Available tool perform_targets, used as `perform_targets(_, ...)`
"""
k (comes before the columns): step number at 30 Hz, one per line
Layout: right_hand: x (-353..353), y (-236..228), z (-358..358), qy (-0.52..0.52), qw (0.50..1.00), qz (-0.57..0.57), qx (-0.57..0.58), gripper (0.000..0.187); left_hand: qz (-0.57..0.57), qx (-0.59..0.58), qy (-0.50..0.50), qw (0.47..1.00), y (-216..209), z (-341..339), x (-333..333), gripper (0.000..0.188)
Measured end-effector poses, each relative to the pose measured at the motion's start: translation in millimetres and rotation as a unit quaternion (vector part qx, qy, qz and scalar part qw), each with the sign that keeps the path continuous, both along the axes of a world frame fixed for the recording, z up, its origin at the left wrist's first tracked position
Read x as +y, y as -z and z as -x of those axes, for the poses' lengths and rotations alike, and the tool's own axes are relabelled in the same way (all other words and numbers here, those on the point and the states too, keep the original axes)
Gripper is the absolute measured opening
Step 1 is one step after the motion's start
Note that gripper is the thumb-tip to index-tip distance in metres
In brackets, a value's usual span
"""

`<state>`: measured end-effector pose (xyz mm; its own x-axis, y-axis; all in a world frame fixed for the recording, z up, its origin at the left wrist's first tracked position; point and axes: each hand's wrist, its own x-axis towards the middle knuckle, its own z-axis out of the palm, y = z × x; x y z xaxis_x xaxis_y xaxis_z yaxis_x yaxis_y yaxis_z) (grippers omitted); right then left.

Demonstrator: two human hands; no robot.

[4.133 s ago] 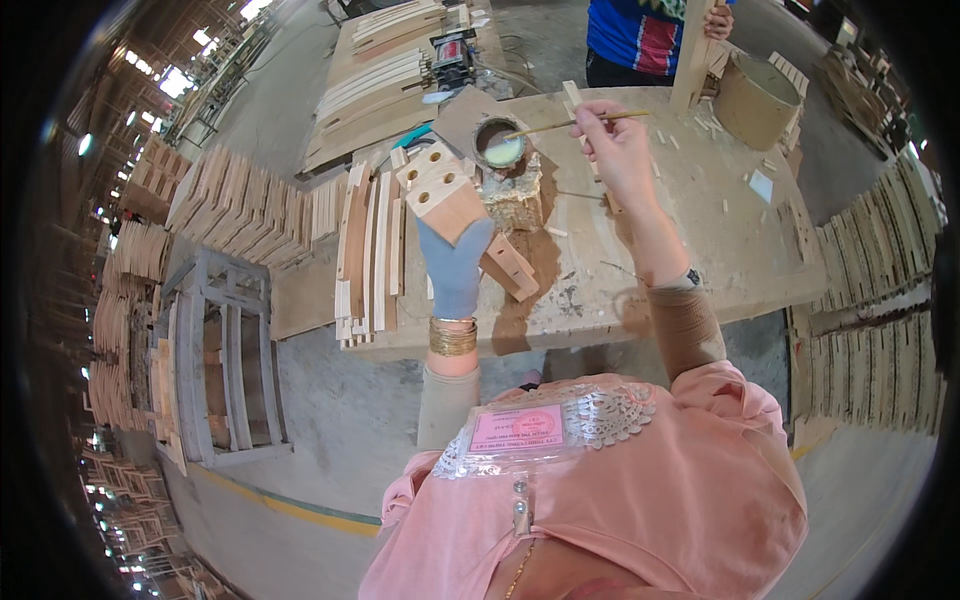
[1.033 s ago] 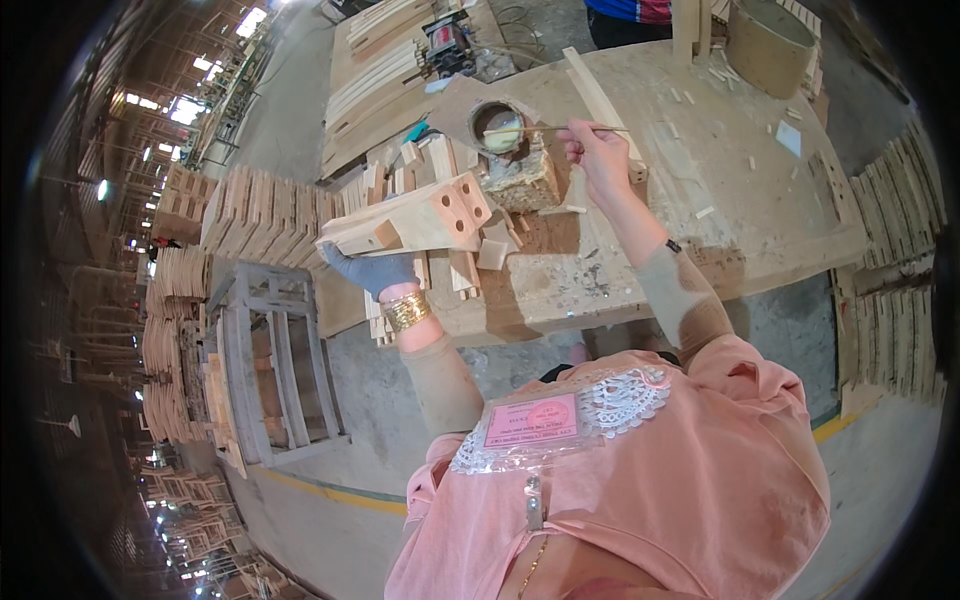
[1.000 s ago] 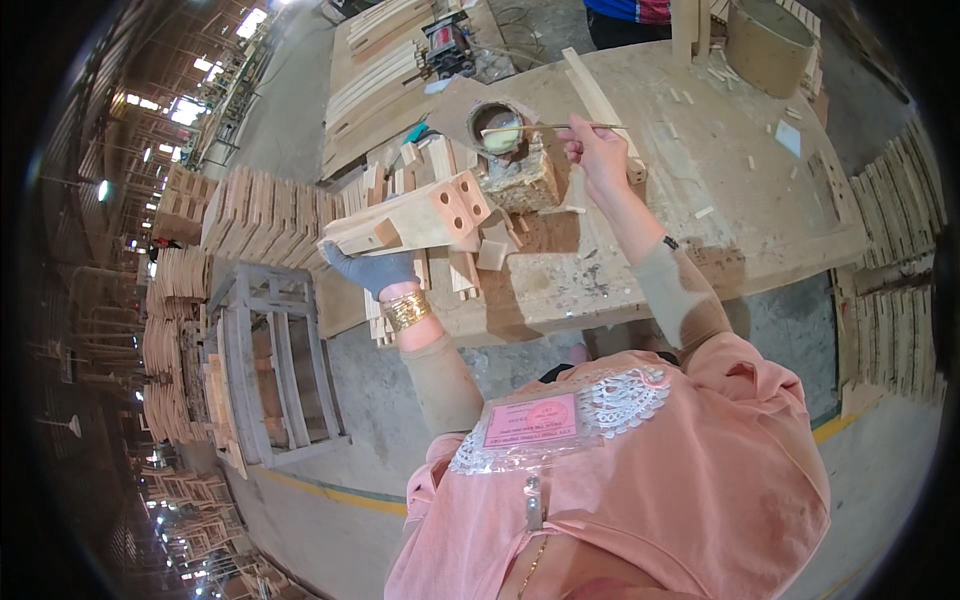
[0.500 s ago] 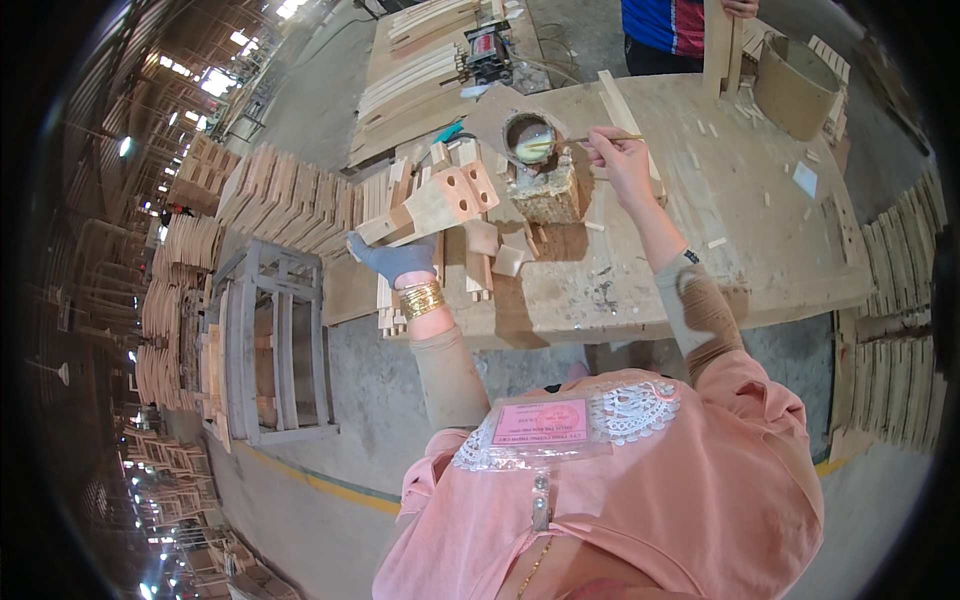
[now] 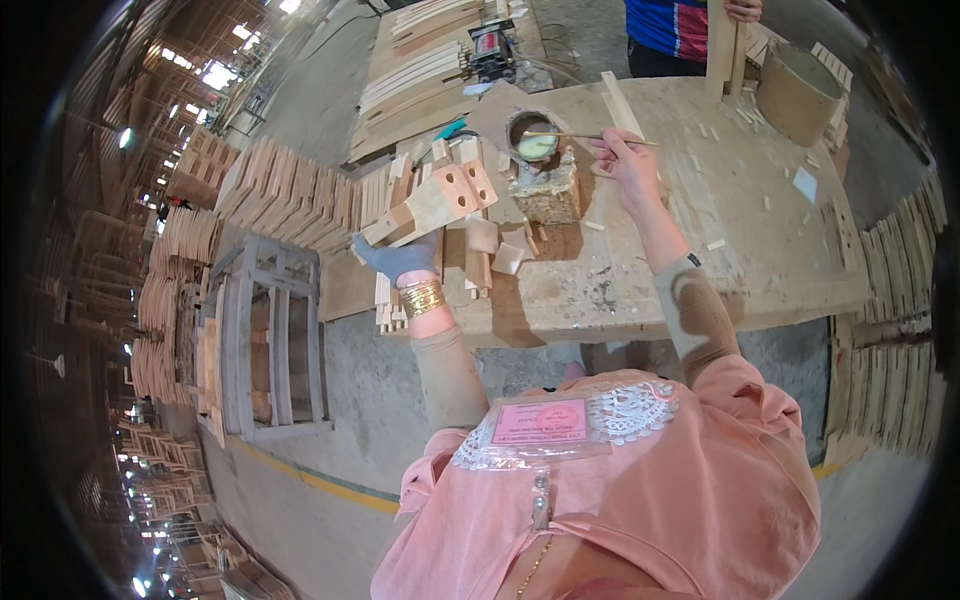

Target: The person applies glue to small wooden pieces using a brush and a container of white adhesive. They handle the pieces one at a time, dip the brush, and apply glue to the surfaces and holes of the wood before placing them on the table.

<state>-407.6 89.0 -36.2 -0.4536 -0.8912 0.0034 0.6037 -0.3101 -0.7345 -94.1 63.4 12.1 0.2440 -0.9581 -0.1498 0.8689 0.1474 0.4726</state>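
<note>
My left hand (image 5: pixel 402 262), in a grey glove, grips pale wooden pieces (image 5: pixel 428 208) held together, with dark round holes at their far right end. My right hand (image 5: pixel 627 170) is bare and pinches a thin stick (image 5: pixel 582 135), perhaps a brush. The stick reaches left across a crusted round pot (image 5: pixel 516 122) holding a whitish-green substance (image 5: pixel 537 148). Whether its tip touches the substance, I cannot tell. Beneath the pot is a rough, speckled block (image 5: pixel 548 196) on the worktable (image 5: pixel 640 270).
Small wooden blocks (image 5: pixel 482 236) and stacked strips lie beside my left hand. Across the table stands another person (image 5: pixel 668 30) holding upright wood, near a large round tub (image 5: pixel 798 92). A grey frame rack (image 5: pixel 272 340) is at left. Stacked wooden parts (image 5: pixel 285 195) line both sides.
My right hand has shifted slightly right and nearer. The stick's left end has risen from the whitish substance toward the pot's far side. My left hand keeps its hold almost unmoved.
</note>
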Motion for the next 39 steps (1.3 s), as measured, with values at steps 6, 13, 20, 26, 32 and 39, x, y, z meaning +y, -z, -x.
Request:
perform_targets(6, 29.9, -65.2, -1.6, -0.001, 0.995, 0.092, 0.036, 0.014, 0.019, 0.014, 0.037, 0.999, 2.2, -5.2, -0.1, 0.075)
perform_targets(13, 79.0, -136.2, -13.1, 0.032, 0.947, 0.209, 0.243, 0.014, -0.009, 0.011, 0.023, 1.000, -2.0, -0.7, -4.0, 0.073)
perform_targets(20, 90.1, -148.4, -22.7, 0.045, 0.934, 0.211, 0.285, 0.013, -0.016, 0.016, 0.017, 1.000, -1.5, -2.6, -3.5, 0.069)
perform_targets(26, 89.6, -150.5, -26.5, 0.046, 0.924, 0.198, 0.324, 0.014, -0.014, 0.007, 0.010, 1.000, -0.3, -7.5, -3.6, 0.070)
perform_targets(32, 88.1, -154.1, -38.0, 0.031, 0.925, 0.202, 0.322, 0.014, -0.010, 0.003, 0.017, 1.000, -2.1, -8.0, -0.7, 0.072)
perform_targets(39, 85.2, -159.1, -45.4, 0.042, 0.877, 0.268, 0.396, 0.011, -0.011, 0.006, 0.036, 0.999, -5.2, -6.5, 2.7, 0.073)
